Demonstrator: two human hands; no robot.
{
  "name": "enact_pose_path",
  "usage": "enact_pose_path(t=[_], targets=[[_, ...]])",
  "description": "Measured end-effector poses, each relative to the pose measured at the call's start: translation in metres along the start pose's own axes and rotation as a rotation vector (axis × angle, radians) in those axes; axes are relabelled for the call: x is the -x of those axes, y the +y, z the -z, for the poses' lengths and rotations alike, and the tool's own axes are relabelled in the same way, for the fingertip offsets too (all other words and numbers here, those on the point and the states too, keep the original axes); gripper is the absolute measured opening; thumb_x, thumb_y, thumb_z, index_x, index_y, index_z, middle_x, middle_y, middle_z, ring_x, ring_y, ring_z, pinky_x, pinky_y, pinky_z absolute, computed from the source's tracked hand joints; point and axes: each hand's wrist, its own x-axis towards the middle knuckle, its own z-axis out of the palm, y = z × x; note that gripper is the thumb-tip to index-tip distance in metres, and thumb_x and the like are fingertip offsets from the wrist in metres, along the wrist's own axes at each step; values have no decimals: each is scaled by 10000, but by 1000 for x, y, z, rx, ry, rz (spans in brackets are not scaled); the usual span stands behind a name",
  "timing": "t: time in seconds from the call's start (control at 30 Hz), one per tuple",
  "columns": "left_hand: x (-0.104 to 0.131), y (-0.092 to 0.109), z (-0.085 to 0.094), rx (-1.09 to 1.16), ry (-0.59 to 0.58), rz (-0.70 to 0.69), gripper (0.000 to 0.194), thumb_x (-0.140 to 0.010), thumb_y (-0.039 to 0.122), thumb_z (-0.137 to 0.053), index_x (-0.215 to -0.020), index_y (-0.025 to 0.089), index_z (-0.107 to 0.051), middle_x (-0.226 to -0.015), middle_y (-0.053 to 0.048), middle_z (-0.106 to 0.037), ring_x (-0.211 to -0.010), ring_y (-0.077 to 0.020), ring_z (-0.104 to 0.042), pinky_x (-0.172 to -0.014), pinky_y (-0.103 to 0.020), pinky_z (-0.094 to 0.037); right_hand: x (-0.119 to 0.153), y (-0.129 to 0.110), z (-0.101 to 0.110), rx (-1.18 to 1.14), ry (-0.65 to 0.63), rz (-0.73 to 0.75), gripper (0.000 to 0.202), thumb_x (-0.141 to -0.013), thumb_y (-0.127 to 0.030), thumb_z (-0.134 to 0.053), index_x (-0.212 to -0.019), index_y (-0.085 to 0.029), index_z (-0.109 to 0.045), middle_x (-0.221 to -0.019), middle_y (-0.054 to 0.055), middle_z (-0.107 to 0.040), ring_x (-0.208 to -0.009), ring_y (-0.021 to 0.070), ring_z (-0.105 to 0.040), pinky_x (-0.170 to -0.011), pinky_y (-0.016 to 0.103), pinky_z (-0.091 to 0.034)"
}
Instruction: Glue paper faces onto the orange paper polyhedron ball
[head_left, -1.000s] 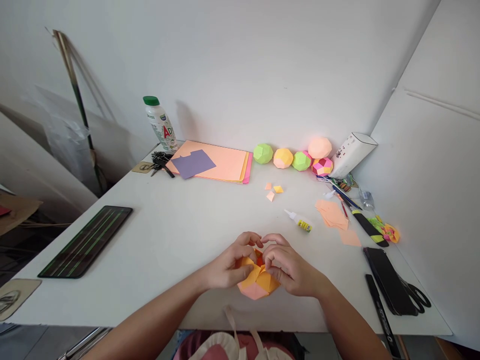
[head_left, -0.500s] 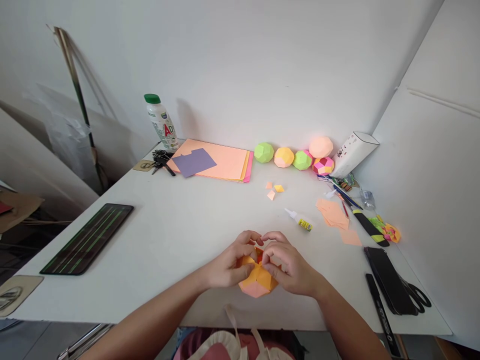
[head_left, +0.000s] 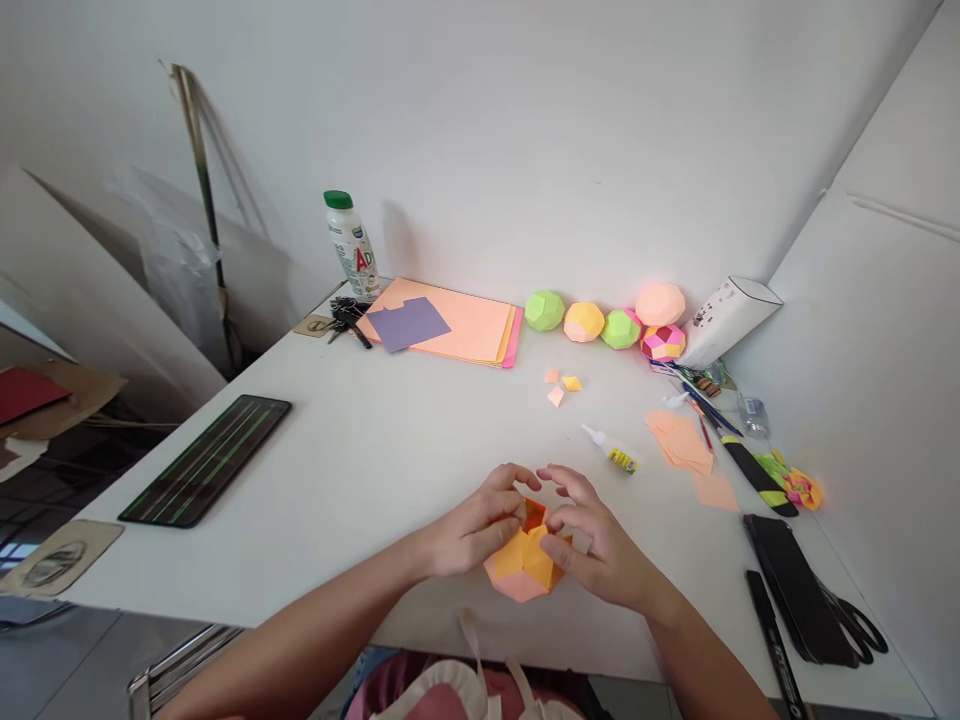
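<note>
A half-open paper ball (head_left: pixel 525 565) of orange and peach facets sits low in front of me, over the front part of the table. A gap at its top shows a deeper orange inside. My left hand (head_left: pixel 487 525) grips its left side, thumb on the outer facets and fingertips at the opening. On the right, my right hand (head_left: pixel 596 545) has its thumb against the outside and a bent finger by the rim, with the index finger raised. The fingertips partly cover the rim. Beyond the hands lies a small glue bottle (head_left: pixel 611 450) with a white nozzle.
Finished paper balls (head_left: pixel 583 322) line the wall beside a white box (head_left: pixel 731 320). Small paper pieces (head_left: pixel 556 397) and peach squares (head_left: pixel 679 442) lie nearer. A cutter (head_left: pixel 757 475), black phone-like case (head_left: pixel 799 590), scissors (head_left: pixel 862 625) and marker (head_left: pixel 776 640) occupy the right. Coloured sheets (head_left: pixel 472 335) lie behind.
My view has shifted, so the table's things appear further right. My right hand's fingers have loosened and spread a little from the ball's rim. The left hand keeps its grip.
</note>
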Motion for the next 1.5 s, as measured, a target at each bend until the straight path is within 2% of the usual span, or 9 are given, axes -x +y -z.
enact_pose_path(t=[0.3,0.43,0.67,1.07,1.2,1.27,1.33,1.4,1.5], targets=[[1,-7,-4,-135,7,-74,322,-956,299,-286,-972,177,-583,-1202,-111,-383,-1205,-254,-394,-1007,-419,-424,-3,0,-15,-283,42,-140,321,-880,-447,-520,-694,-192,-577,-1489,93,-298,-1341,282,-333,-1025,457,-391],[0,-4,-7,-230,57,-97,321,-952,271,-276,-962,171,-581,-1178,-119,-416,-1196,-262,-400,-1008,-429,-426,-4,0,-21,-332,80,-140,315,-881,-438,-527,-687,-193,-569,-1476,100,-324,-1373,276,-285,-975,423,-432],[1,-2,-14,-353,140,-63,276,-932,219,-280,-824,161,-528,-1116,-132,-426,-1142,-248,-432,-976,-418,-453,-6,-3,-28,-389,125,-169,320,-873,-442,-533,-682,-186,-547,-1481,117,-309,-1269,274,-439,-976,413,-418],[2,-2,-19,-356,161,-93,266,-943,232,-281,-817,167,-506,-1098,-127,-425,-1124,-243,-436,-953,-425,-462,-6,-2,-30,-382,112,-158,375,-837,-509,-554,-653,-183,-579,-1460,110,-346,-1293,288,-396,-986,429,-414],[5,-12,-22,-266,321,-102,227,-974,335,-270,-1017,200,-448,-1244,-127,-354,-1271,-247,-318,-991,-454,-430,-9,0,-30,-401,196,-114,348,-840,-475,-572,-655,-183,-612,-1450,99,-361,-1291,287,-390,-1019,447,-382],[5,-18,-22,-213,423,-63,342,-949,445,-337,-1211,224,-345,-1398,-139,-193,-1337,-275,-230,-1047,-527,-350,-11,4,-29,-392,319,-69,319,-850,-447,-569,-674,-189,-634,-1451,88,-359,-1262,274,-418,-1039,445,-362],[3,-24,-22,-131,377,-23,700,-835,576,-506,-1362,255,-177,-1459,-155,-84,-1358,-326,-199,-1039,-564,-344,-14,8,-28,-372,440,-27,314,-859,-432,-559,-673,-191,-637,-1456,82,-344,-1245,271,-426,-1033,442,-369],[1,-30,-23,-62,330,7,983,-716,609,-642,-1418,270,-42,-1457,-178,-120,-1353,-360,-219,-1027,-578,-351,-17,13,-28,-352,507,-6,319,-863,-428,-552,-663,-190,-627,-1458,79,-328,-1245,274,-417,-1020,443,-383],[-4,-39,-24,-14,299,26,955,-747,517,-671,-1432,247,-63,-1417,-199,-248,-1322,-361,-303,-1011,-562,-376,-20,17,-30,-338,499,-18,332,-861,-437,-548,-649,-187,-602,-1441,84,-345,-1251,273,-409,-1018,443,-384]])
